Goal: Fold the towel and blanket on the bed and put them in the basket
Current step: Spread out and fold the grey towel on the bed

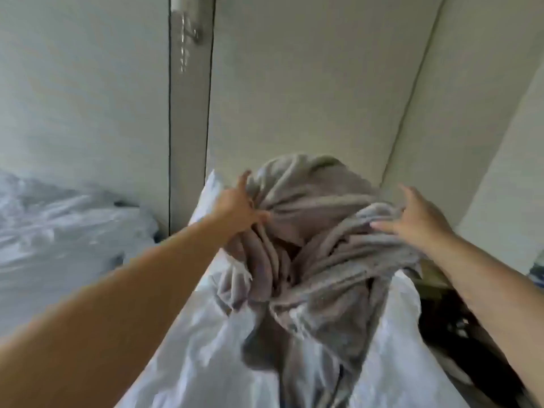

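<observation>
Above white bedding (200,334), left grip (238,206) clutches the grey blanket (306,187); right grip (418,219), fingers spread, seemingly touches it.

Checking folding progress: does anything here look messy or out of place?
Yes. The grey cloth is a twisted, bunched heap on the white bedding, not folded. The left hand grips one bunch; the right hand is spread open against it.

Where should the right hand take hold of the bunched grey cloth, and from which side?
Probably the raised ridge of folds on the right flank of the grey cloth, coming from the right: the left hand grips gathered folds on its left, and no free corner shows.
</observation>
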Motion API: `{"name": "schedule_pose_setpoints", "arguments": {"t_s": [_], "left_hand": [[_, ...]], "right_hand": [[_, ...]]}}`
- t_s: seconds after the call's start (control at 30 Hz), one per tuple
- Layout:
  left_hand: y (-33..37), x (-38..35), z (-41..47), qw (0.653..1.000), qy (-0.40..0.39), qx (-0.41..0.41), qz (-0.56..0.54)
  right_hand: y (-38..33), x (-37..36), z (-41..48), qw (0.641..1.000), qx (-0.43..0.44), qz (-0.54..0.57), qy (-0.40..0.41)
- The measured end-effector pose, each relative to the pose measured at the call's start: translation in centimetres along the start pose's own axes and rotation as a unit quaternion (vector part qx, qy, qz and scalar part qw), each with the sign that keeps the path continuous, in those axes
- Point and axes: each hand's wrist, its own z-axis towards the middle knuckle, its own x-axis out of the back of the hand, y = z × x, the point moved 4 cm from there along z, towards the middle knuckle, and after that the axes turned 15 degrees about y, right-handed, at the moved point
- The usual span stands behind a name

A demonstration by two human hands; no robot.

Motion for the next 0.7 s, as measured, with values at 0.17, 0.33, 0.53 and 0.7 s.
{"name": "schedule_pose_setpoints", "arguments": {"t_s": [0.17,0.33,0.53,0.7], "left_hand": [[6.1,14.3,7.4,0.991,0.097,-0.059,0.066],[6.7,17.1,3.8,0.964,0.191,-0.151,0.105],[5.2,15.7,-0.9,0.966,0.183,-0.174,0.05],[2.3,11.0,-7.1,0.975,0.076,-0.166,0.124]], "right_hand": [[-5.4,14.3,6.3,0.986,0.063,-0.079,0.133],[-3.7,16.8,2.6,0.969,0.067,-0.031,0.237],[-1.6,16.0,-3.3,0.972,0.07,-0.017,0.224],[2.1,11.2,-10.6,0.992,0.037,-0.03,0.113]]}}
